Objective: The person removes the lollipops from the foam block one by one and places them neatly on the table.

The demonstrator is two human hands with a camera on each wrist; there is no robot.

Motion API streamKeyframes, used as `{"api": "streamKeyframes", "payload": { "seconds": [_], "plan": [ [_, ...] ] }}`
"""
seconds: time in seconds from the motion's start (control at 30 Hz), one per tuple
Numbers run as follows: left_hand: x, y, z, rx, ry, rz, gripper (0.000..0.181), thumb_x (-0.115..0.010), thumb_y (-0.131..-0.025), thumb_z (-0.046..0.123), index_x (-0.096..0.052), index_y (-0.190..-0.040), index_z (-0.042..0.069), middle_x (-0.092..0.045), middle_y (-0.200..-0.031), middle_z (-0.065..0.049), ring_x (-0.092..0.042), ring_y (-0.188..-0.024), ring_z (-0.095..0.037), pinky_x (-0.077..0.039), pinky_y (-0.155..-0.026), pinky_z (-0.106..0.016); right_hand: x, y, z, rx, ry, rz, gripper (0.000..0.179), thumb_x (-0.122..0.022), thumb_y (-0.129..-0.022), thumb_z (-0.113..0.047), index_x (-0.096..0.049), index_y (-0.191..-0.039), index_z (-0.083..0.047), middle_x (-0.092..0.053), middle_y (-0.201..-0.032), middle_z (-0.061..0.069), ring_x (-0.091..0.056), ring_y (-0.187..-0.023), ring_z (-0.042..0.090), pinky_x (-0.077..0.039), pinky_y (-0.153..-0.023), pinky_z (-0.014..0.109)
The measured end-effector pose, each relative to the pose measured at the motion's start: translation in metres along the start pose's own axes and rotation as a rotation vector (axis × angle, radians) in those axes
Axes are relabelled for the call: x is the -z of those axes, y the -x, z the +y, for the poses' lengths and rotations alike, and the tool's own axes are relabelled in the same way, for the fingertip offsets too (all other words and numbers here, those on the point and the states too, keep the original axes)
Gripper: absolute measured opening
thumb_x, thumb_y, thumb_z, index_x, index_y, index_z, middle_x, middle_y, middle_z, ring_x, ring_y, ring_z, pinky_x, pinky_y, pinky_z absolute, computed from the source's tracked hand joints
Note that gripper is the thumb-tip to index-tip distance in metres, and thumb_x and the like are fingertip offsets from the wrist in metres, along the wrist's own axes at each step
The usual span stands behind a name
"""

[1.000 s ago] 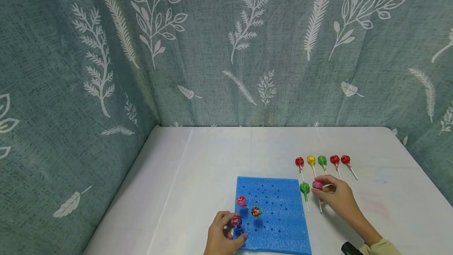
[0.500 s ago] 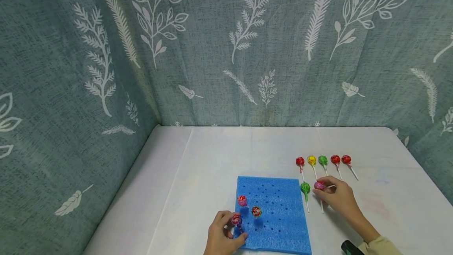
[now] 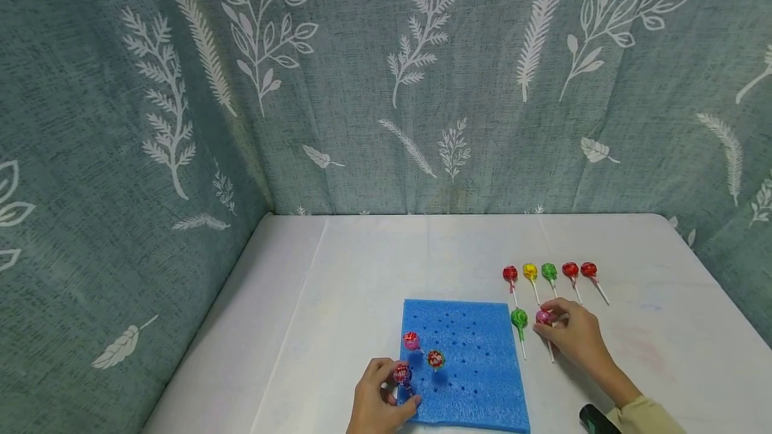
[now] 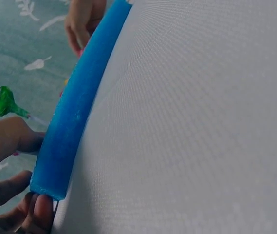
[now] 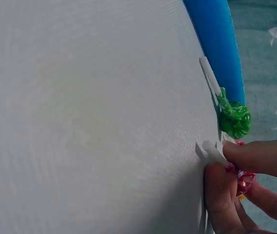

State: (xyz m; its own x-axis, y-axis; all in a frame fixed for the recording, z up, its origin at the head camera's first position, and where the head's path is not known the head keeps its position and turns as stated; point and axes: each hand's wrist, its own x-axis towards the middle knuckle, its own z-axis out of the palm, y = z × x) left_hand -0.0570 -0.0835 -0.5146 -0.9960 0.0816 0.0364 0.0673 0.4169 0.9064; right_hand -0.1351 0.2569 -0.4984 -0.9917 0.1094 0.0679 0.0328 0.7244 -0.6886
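My left hand (image 3: 382,397) grips the left edge of a blue foam board (image 3: 476,380) dotted with small holes, thumb on top and fingers curled at the edge in the left wrist view. Close to its fingers, a red-and-purple lollipop (image 3: 402,374) stands in the board. Also upright there are a red-and-pink lollipop (image 3: 411,341) and a red-and-green lollipop (image 3: 435,359). My right hand (image 3: 569,333) pinches a pink lollipop (image 5: 246,181) beside the board, between thumb and fingers. Its white stick (image 5: 215,153) shows in the right wrist view.
Beside the board's right edge lies a green lollipop (image 3: 519,319). Farther back is a row with a red lollipop (image 3: 510,274), a yellow lollipop (image 3: 530,271), a green lollipop (image 3: 549,271) and more red ones. A dark cylindrical object (image 3: 597,418) is by the right sleeve.
The right hand and the pink lollipop have shifted very slightly to the right. The left hand keeps its place on the board.
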Motion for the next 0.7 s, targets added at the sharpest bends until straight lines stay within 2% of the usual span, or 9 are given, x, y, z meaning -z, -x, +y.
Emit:
{"api": "streamKeyframes", "payload": {
  "seconds": [0.37, 0.7],
  "plan": [
    [0.0002, -0.0004, -0.0004, -0.006, 0.005, -0.004, 0.048, -0.083, -0.067, 0.013, -0.066, -0.11, 0.002, -0.049, -0.101, -0.004, -0.045, -0.06, -0.002, -0.045, -0.053, -0.02, 0.0017, -0.0024, -0.002, -0.049, -0.031, -0.06, 0.04, -0.077, -0.076, -0.009, -0.059, -0.109, 0.004, -0.059, -0.095, 0.019, -0.05, -0.064, 0.019, -0.045, -0.047, 0.026],
    [0.0002, 0.0001, -0.0015, -0.005, 0.007, -0.003, 0.048, -0.083, -0.067, 0.014, -0.066, -0.11, 0.003, -0.049, -0.101, -0.004, -0.045, -0.06, -0.003, -0.045, -0.053, -0.02, 0.0022, -0.0023, 0.0004, -0.058, -0.047, -0.071, 0.041, -0.075, -0.078, -0.012, -0.058, -0.112, 0.005, -0.059, -0.101, 0.024, -0.05, -0.064, 0.019, -0.044, -0.046, 0.025]
  ]
}}
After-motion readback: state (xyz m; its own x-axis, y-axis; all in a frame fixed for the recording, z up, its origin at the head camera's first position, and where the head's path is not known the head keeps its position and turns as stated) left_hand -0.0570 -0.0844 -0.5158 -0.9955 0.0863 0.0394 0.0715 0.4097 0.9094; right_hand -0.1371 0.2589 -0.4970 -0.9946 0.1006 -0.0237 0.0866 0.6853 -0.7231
